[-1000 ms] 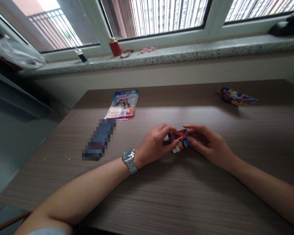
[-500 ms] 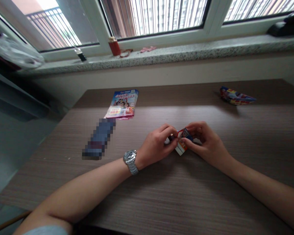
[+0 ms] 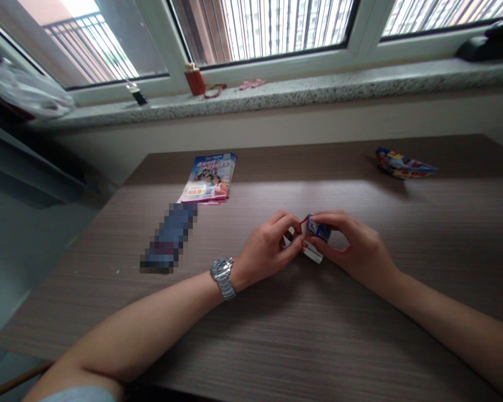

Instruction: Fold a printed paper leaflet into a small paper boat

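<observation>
The top flyer [image 3: 210, 180] bears a number ending in 9.9, its first digit blurred; its heading is too blurred to read. Print on the held paper [image 3: 321, 232] and folded paper [image 3: 403, 166] is illegible.

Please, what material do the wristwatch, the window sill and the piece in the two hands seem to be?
Wristwatch: probably metal, polished; silvery links catch the light.
Window sill: stone or imitation stone, seemingly smooth; it has dark and pale speckles.
Piece between left hand and right hand: likely printed paper, perhaps glossy; it shows creases and coloured print.
</observation>
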Tool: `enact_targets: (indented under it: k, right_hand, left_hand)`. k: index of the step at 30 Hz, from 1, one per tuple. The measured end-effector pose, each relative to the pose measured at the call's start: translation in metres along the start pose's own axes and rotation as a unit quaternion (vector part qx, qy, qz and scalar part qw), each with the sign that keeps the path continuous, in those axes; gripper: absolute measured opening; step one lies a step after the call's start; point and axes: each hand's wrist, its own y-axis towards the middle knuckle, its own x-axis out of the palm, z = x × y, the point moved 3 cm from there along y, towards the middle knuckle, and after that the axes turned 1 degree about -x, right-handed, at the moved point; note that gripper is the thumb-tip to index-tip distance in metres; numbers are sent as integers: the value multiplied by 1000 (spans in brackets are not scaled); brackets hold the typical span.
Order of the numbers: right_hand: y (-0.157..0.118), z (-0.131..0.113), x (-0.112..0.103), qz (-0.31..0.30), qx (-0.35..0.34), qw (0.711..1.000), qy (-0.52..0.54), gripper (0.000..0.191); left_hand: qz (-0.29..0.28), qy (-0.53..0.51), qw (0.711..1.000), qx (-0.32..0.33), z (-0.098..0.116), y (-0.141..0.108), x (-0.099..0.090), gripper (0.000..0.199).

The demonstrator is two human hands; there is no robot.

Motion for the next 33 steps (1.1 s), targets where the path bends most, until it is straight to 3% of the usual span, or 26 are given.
enact_targets:
  k: [25, 33]
  right_hand:
    - [-3, -4, -5, -29, -84, 986, -142, 48]
    - [-5, -6, -7, -44, -117, 974, -190, 44]
  left_hand:
    - [3, -21, 1000, -2, 2, 0, 0, 5]
    - [7, -24, 1000, -8, 2, 1, -1, 6]
